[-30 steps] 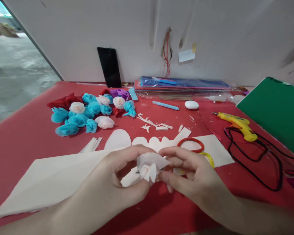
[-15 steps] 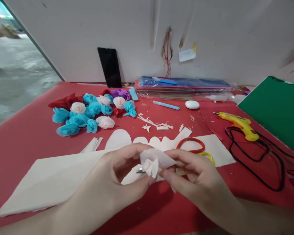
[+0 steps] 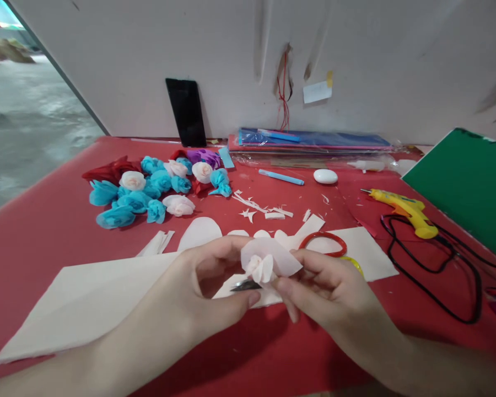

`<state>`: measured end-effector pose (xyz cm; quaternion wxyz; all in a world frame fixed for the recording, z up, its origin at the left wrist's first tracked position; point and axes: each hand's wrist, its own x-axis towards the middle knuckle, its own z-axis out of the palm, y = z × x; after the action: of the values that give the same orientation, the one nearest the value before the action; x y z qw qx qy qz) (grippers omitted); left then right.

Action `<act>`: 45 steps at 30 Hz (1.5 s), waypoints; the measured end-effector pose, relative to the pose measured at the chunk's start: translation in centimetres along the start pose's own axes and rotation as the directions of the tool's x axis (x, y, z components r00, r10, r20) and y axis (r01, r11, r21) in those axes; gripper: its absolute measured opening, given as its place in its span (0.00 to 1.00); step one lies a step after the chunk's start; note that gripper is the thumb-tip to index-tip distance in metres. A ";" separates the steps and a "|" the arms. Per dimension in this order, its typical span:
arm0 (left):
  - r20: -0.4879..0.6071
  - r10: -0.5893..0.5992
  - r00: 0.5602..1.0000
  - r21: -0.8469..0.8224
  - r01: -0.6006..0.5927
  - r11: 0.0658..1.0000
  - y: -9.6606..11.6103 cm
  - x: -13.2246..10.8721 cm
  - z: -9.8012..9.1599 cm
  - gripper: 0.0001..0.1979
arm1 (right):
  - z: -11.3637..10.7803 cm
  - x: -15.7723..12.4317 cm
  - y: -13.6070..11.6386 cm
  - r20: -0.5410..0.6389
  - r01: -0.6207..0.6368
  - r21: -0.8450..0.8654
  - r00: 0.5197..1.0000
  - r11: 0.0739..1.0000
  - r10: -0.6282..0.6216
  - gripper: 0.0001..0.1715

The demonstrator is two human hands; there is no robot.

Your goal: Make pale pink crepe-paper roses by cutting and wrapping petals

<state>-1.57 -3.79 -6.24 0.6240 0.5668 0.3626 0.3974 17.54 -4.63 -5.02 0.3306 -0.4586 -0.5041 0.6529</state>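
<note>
A pale pink crepe paper flower point(image 3: 261, 269) with a wide outer petal is between my hands, above the table. My right hand point(image 3: 334, 292) pinches its base between thumb and fingers. On the other side, my left hand point(image 3: 206, 286) curls around the flower, fingertips partly hidden behind the petal, its thumb tip just below and apart from the bloom. Beneath lie scissors, with a red handle loop point(image 3: 323, 243) to the right and a blade tip showing at the left; my hands cover their middle. Cut pale paper with scalloped edges point(image 3: 200, 234) lies behind.
A folded pale paper sheet point(image 3: 86, 309) lies at left. Behind it are several blue, pink and red paper flowers point(image 3: 134, 201). A yellow glue gun point(image 3: 405, 209) with a looped black cord and a green board point(image 3: 465, 187) occupy the right. A phone point(image 3: 187, 113) leans against the wall.
The flower has moved slightly up and right, and its outer petal stands more open to view. My left thumb has come away from the bloom. More of the scissor blade shows.
</note>
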 end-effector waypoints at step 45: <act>-0.104 -0.064 0.993 -0.144 0.049 0.988 -0.4 -0.5 1.0 0.22 | 0.3 0.1 0.8 0.238 -0.205 0.463 0.966 0.862 0.102 0.16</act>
<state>-0.88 -4.68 -6.55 0.6529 0.4885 0.3829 0.4342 17.23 -4.85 -5.83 0.3275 -0.3303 -0.3181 0.8261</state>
